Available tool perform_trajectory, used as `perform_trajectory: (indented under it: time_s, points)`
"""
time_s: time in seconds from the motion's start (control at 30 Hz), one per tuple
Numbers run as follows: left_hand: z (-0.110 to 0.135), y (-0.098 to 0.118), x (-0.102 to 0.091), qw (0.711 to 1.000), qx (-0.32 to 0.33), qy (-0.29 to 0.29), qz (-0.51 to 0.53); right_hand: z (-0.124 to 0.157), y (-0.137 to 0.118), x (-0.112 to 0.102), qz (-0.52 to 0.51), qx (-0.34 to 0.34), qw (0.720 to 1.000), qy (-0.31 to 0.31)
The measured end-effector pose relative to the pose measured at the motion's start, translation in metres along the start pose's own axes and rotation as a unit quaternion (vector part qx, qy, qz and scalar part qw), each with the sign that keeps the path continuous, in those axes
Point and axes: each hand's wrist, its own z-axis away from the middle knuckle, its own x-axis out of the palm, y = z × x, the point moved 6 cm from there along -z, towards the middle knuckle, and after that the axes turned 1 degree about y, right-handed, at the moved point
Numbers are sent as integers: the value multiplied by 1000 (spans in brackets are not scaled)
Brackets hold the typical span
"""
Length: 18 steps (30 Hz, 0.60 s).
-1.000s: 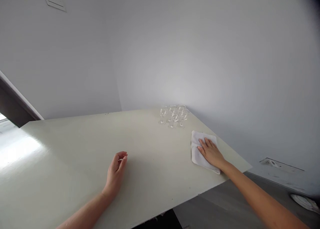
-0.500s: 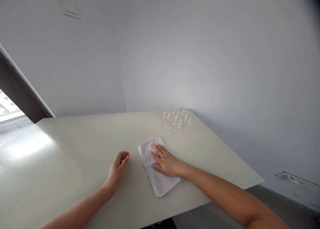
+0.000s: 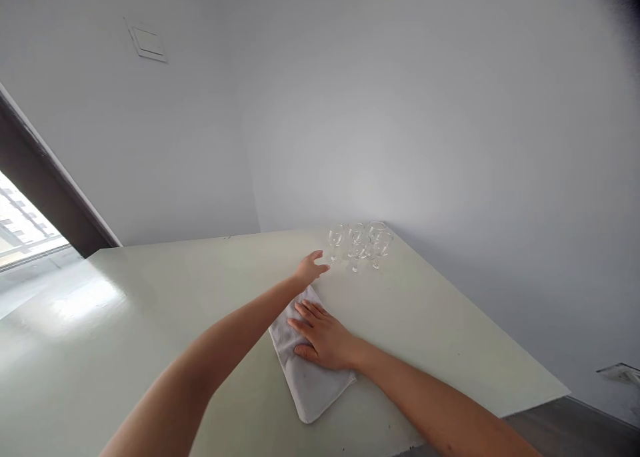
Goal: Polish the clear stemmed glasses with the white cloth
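My right hand (image 3: 324, 337) lies flat with fingers spread on a folded white cloth (image 3: 315, 394), which rests on the pale table (image 3: 425, 337). Stretched out past the cloth's far end, my left hand (image 3: 311, 269) has its thumb and fingers apart and nothing between them. Just beyond its fingertips, several small clear stemmed glasses (image 3: 357, 247) stand upright in a cluster. The nearest to that hand is the leftmost glass (image 3: 335, 237); a small gap seems to lie between them. My left forearm hides part of the cloth's left edge.
Grey-white walls (image 3: 410, 110) meet in a corner behind the table. A wall switch (image 3: 149, 42) is at upper left, and a dark window frame (image 3: 45, 170) with bright glass is at far left. The table's right edge runs diagonally toward the floor side.
My left hand has moved from beside the cloth, forward and right toward the glasses, and its fingers have opened. My right hand stays on the cloth. The view has shifted slightly.
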Motion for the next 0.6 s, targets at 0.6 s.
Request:
perform_trajectory:
  time_s: [0.6]
  points:
    - [-69,-13,-17,997,-24,56,41,5,-1,-7,-24,-15,1000,-6]
